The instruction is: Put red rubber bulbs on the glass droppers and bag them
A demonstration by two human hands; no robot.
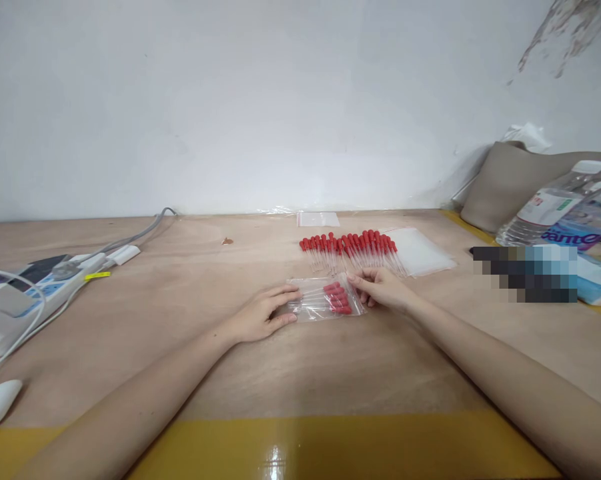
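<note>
A plain white wall [280, 100] backs a wide light-brown wooden tabletop [330, 373] edged along the near side with glossy yellow tape [330, 447]. At the far right stand a soft beige bag [510, 180] and a clear plastic water bottle lying on its side [555, 207]; at the far left lies a white power strip with grey cables [55, 287]. Near the middle, a row of red-capped clear droppers [350, 250] lies fanned out, caps towards the wall, with a stack of flat clear plastic bags [420, 250] just to its right. In front of that row lies a small clear zip bag holding several red-capped droppers [327, 300], its long axis running left to right between the two hands. The left hand [265, 313] rests flat, fingers spread, pressing the bag's left end onto the wood without closing around it. The right hand [383, 287] has its fingers curled, pinching the bag's right edge, and is the nearer one to the loose row beyond.
</note>
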